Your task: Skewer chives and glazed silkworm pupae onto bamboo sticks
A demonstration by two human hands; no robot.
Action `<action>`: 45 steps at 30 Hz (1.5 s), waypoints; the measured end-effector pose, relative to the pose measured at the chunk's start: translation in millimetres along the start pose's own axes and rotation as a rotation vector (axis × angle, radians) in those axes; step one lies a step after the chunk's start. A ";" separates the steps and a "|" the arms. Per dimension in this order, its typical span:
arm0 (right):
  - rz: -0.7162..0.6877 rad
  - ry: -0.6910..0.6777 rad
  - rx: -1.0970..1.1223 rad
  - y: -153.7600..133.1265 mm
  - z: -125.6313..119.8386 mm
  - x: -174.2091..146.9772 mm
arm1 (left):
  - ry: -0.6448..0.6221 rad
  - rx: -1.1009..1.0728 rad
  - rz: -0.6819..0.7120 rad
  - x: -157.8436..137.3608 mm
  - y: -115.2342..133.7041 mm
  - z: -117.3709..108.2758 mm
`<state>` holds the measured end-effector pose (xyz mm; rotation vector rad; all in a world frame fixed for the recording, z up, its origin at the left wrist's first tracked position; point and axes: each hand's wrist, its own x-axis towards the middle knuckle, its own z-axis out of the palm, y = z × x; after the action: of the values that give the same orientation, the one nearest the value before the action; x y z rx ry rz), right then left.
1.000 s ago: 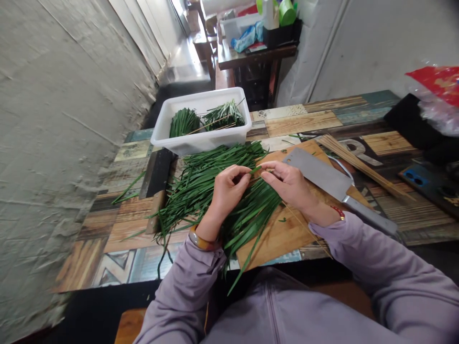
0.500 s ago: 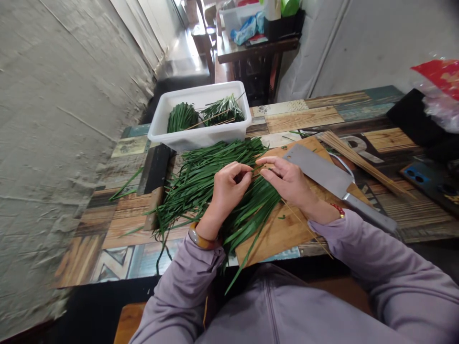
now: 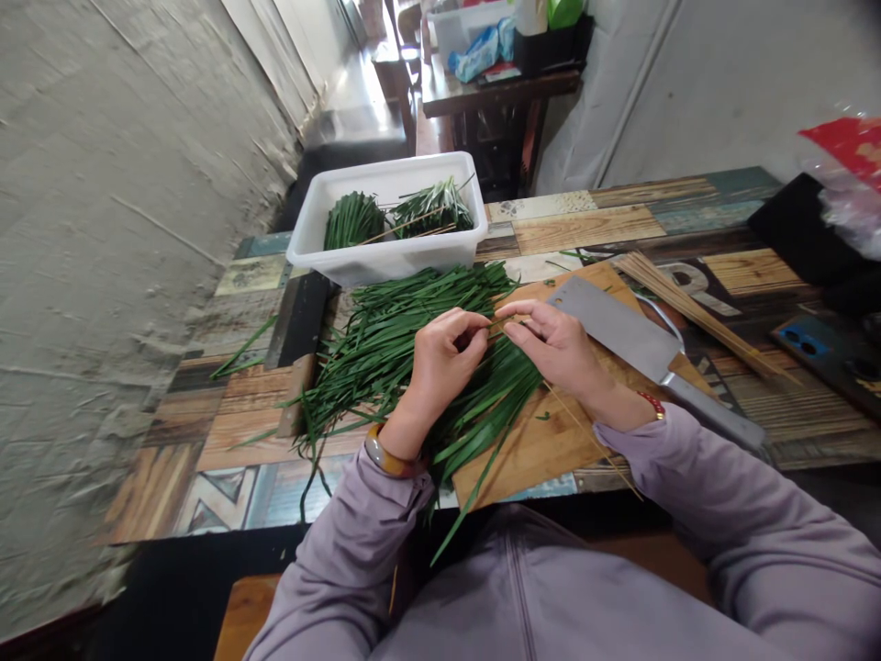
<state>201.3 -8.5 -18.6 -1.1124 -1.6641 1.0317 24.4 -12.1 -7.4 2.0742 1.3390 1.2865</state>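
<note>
Green leaves (image 3: 406,330) lay in a broad, loose heap before us, partly on the tabletop (image 3: 230,422) and partly over the cutting board (image 3: 516,464). We judged them light and limp, easily creased, and perhaps slick if damp; 1 blade alone would bend readily, while a bunch was better held around its middle. Our left hand (image 3: 444,358) had thumb and forefinger pinched together, and our right hand (image 3: 561,353) was pinched too, its tips just beside the left's; between them we seemed to grip a thin strand (image 3: 496,324), though it was too small for us to tell whether it was leaf or fibre. We would have held it by its ends, since it looked fragile.

Several leaf tips hung over the near table edge, where our sleeves could have caught them. To our right, the cleaver (image 3: 616,326) lay flat across the board, its handle reaching out near our right sleeve, so we had little room that way. Ahead, the white tub (image 3: 385,266) stood just beyond the heap with 2 green bunches (image 3: 353,220) inside. We had more space leftward, past the wooden block (image 3: 295,395), toward the wall (image 3: 124,229).
</note>
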 end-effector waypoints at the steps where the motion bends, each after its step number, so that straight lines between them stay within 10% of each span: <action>1: 0.001 -0.002 0.000 -0.2 0.1 -0.2 | 0.001 0.002 -0.006 0.0 -0.2 0.1; 24: -0.002 -0.006 -0.022 -2.5 -0.6 -0.4 | -0.009 0.005 -0.026 -0.3 1.4 -0.4; 45: -0.052 0.039 -0.099 -0.4 -0.2 1.2 | -0.124 0.276 0.246 -5.9 1.0 0.9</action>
<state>201.1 -7.5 -17.9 -1.1394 -1.7197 0.8974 24.9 -17.5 -10.1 2.5305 1.2996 1.0912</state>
